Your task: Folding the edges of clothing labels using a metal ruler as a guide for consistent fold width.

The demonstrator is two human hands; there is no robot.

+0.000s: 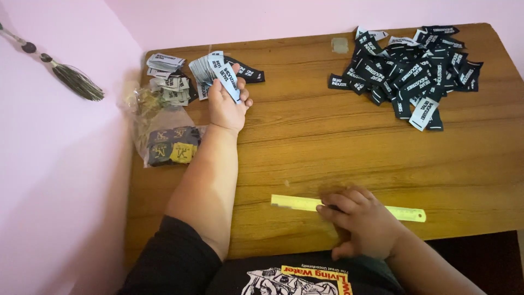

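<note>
Left hand (pixel 228 106): closed around a fanned stack of woven labels (pixel 214 72), thumb on top, fingers curled beneath. The stack is held just above, or resting on, the wooden table (pixel 327 147) at about 11 o'clock; cannot tell which. The stack's long axis runs from 5 toward 11 o'clock, in line with the forearm.

Right hand (pixel 363 221): lies flat, fingers loosely bent, pressing on a yellow-green ruler (pixel 406 213) at the near edge, about 5 o'clock. It grasps nothing; fingertips cover the middle of the ruler. The ruler's long axis runs nearly left-right, its right end tilted slightly toward the person.

Around the left hand:
- Small bundled stacks of grey labels (pixel 166 74) at its 9 to 10 o'clock, near the table's left edge.
- A few dark labels (pixel 248 72) touching the held stack at its 3 o'clock.
- A clear plastic bag (pixel 164 128) at its 7 o'clock, holding dark and yellow patches (pixel 172 147).

Farther out:
- A big loose pile of black labels (pixel 412 68) at the table's 1 o'clock, well apart from both hands. It lies across the table from the left hand, at its 3 o'clock. The right hand is the nearer of the two, the pile at its 12 to 1 o'clock.
- A tassel (pixel 76 81) hangs on the pink wall (pixel 65 180) at 9 o'clock.
</note>
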